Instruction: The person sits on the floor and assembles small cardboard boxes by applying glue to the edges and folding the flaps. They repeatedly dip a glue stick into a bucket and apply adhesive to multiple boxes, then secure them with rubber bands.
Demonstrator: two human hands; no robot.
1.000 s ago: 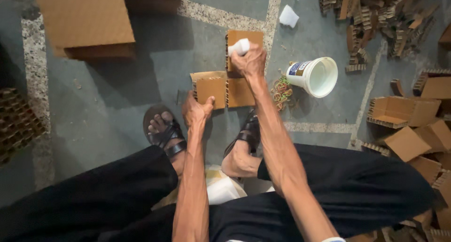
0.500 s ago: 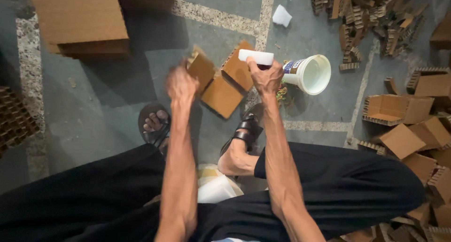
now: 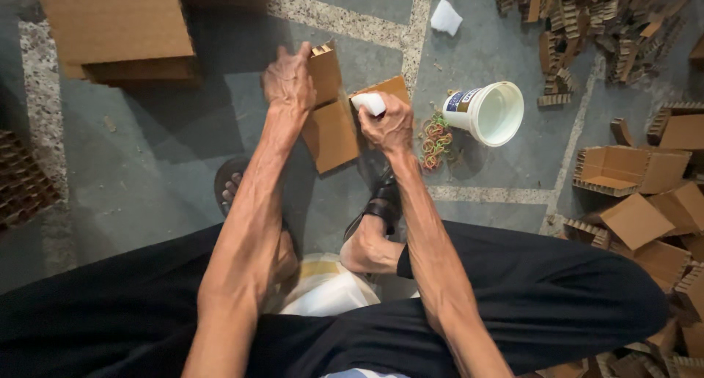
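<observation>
Brown cardboard piece (image 3: 330, 121), seemingly white bottle (image 3: 369, 103)

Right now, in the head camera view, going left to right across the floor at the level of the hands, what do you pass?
Left hand → folded cardboard piece → right hand gripping a white tube → coloured rubber bands → white plastic tub → open cardboard tray.

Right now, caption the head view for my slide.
Left hand steadies folded cardboard piece; right hand grips white tube beside it.

A white tub (image 3: 493, 112) with a blue-and-white label (image 3: 460, 101) lies right of the folded cardboard box (image 3: 331, 114).
</observation>
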